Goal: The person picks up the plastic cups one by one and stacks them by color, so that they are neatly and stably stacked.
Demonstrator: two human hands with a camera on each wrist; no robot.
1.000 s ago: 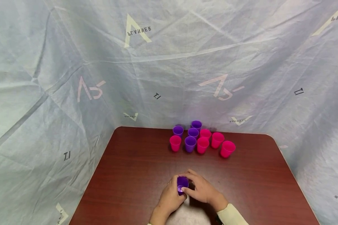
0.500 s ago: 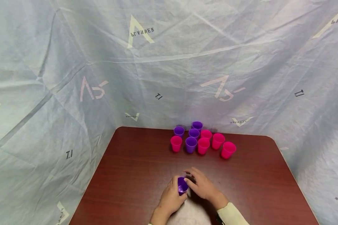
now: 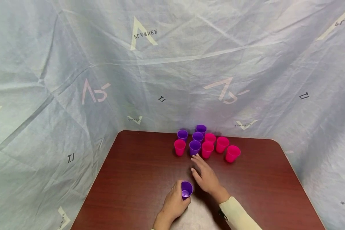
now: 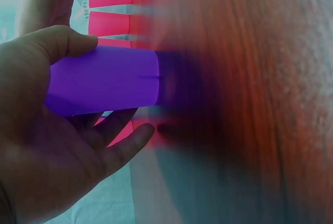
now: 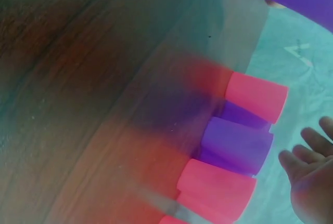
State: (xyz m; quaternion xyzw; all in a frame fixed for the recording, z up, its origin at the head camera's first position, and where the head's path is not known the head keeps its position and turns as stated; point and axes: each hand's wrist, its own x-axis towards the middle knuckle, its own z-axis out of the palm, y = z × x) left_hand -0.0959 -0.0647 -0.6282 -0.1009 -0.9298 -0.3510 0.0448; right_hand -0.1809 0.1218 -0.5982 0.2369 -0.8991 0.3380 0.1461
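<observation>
A purple cup (image 3: 187, 190) stands upright near the front of the table, and my left hand (image 3: 173, 201) grips it round its left side. In the left wrist view the thumb and fingers of the left hand (image 4: 57, 125) wrap the purple cup (image 4: 109, 78), its base by the tabletop. My right hand (image 3: 207, 175) reaches forward with fingers extended, holding nothing. Its fingertips are close to the front purple cup (image 3: 195, 147) of the group; whether they touch cannot be told. In the right wrist view the right hand (image 5: 315, 177) appears beside the purple cup (image 5: 237, 146).
Several upright pink and purple cups crowd the table's back, among them a left pink cup (image 3: 179, 147), a middle pink cup (image 3: 207, 150) and a right pink cup (image 3: 232, 153). Behind the brown table (image 3: 143, 166) hangs a grey printed cloth (image 3: 172, 80).
The right hand has left the held purple cup and moved forward toward the cups at the back. The left hand keeps its grip in about the same place.
</observation>
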